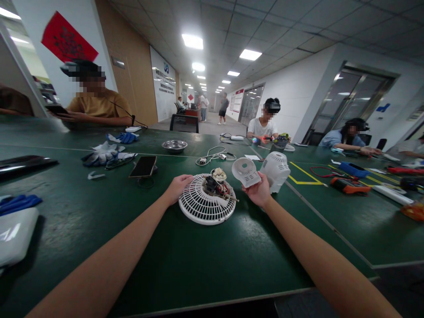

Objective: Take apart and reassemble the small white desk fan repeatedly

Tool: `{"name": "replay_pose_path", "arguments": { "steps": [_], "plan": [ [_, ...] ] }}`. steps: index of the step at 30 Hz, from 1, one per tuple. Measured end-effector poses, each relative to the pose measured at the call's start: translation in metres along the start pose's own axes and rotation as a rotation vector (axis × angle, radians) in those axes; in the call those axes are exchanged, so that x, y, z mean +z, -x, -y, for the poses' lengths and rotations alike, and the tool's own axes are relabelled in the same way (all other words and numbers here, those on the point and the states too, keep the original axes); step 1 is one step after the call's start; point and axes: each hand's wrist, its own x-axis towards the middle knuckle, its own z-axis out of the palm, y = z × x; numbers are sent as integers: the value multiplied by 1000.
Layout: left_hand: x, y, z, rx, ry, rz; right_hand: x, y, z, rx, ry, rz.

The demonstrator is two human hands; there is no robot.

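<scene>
A white round fan grille (pixel 195 207) lies on the green table in front of me, with a bared motor and wiring (pixel 218 187) on top. My left hand (pixel 178 189) is closed on the grille's left rim. On the other side, my right hand (pixel 260 193) grips a white plastic fan cover (pixel 245 171) with slots and a round opening, raised just above the table. Right behind that hand stands a larger white plastic housing (pixel 277 170) with vents. Part of its lower left side is hidden by my fingers.
Beyond the grille are a white cable (pixel 215 155) and a metal bowl (pixel 174 145). Leftward lie a phone (pixel 143 167), gloves (pixel 104 154) and a white case (pixel 16 236). An orange multimeter (pixel 350 186) is at right. Several people sit around the table.
</scene>
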Motion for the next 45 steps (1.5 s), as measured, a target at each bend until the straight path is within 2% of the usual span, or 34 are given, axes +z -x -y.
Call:
{"name": "replay_pose_path", "arguments": {
  "steps": [16,35,45],
  "plan": [
    [4,6,-6,-11,2,-4,2,3,1,-33,-11,-2],
    [2,6,-4,14,-48,12,-1,2,2,-34,-40,24],
    [5,9,-10,-31,-23,-15,0,2,3,-20,-31,10]
  ]
}}
